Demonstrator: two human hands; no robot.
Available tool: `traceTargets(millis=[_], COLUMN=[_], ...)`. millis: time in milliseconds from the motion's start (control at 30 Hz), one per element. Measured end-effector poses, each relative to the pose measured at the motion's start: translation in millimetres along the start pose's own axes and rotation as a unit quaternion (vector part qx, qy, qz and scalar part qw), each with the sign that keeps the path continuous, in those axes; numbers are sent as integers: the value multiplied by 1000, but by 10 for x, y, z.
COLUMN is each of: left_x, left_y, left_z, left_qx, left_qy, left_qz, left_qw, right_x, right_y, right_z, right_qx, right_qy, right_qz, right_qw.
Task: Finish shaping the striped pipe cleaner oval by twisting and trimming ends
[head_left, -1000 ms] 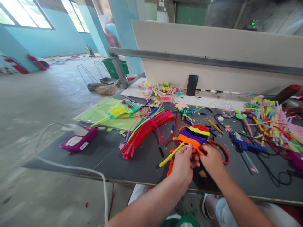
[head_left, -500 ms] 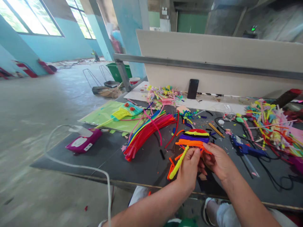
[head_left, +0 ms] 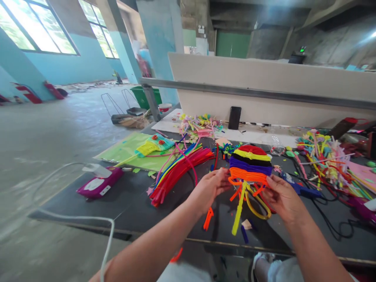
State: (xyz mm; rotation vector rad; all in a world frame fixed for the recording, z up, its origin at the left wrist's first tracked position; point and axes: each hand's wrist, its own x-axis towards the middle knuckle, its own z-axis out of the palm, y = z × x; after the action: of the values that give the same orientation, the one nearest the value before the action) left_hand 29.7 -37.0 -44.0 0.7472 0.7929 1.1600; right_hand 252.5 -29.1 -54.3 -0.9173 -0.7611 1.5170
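A striped pipe-cleaner piece (head_left: 250,162) with red, yellow, black, purple and orange bands is held up over the near part of the table. A thick yellow stem (head_left: 239,211) hangs below it, and a yellow loop (head_left: 261,213) curves to the right of the stem. My left hand (head_left: 216,184) grips the left end of the orange band, its fingertips partly behind the piece. At the right end of that band, my right hand (head_left: 280,194) pinches with thumb and fingers. Loose orange pipe-cleaner ends stick out beneath the band.
Left of my hands lies a bundle of red pipe cleaners (head_left: 176,176). A purple power strip (head_left: 100,182) with a white cable sits further left. A blue glue gun (head_left: 304,188), a phone (head_left: 234,118) and a colourful craft pile (head_left: 326,156) are beyond and to the right.
The striped piece has been raised and turned more face-on to me. My left hand has moved from the yellow stem to the piece's left edge, and the stem now hangs free.
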Motion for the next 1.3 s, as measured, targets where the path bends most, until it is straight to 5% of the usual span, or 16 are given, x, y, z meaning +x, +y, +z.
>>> traceTargets(millis=[167, 300, 533, 833, 1167, 1300], left_x=[226, 370, 482, 604, 636, 687], left_y=[-24, -115, -39, -196, -275, -318], left_z=[101, 78, 35, -113, -216, -246], left_qx=[58, 80, 31, 18, -40, -32], left_qy=[-124, -105, -127, -127, -128, -83], left_qz=[2, 34, -22, -4, -43, -39], left_qw=[991, 991, 991, 992, 990, 995], right_x=[93, 146, 217, 258, 379, 433], right_y=[101, 144, 174, 247, 359, 175], right_z=[-38, -76, -90, -85, -124, -152], right_qx=[-29, -16, -2, 18, -10, -164], right_qy=[11, 11, -15, -24, 50, 119], right_qz=[-25, -51, -54, -40, -29, -34], right_qw=[999, 999, 998, 999, 998, 979])
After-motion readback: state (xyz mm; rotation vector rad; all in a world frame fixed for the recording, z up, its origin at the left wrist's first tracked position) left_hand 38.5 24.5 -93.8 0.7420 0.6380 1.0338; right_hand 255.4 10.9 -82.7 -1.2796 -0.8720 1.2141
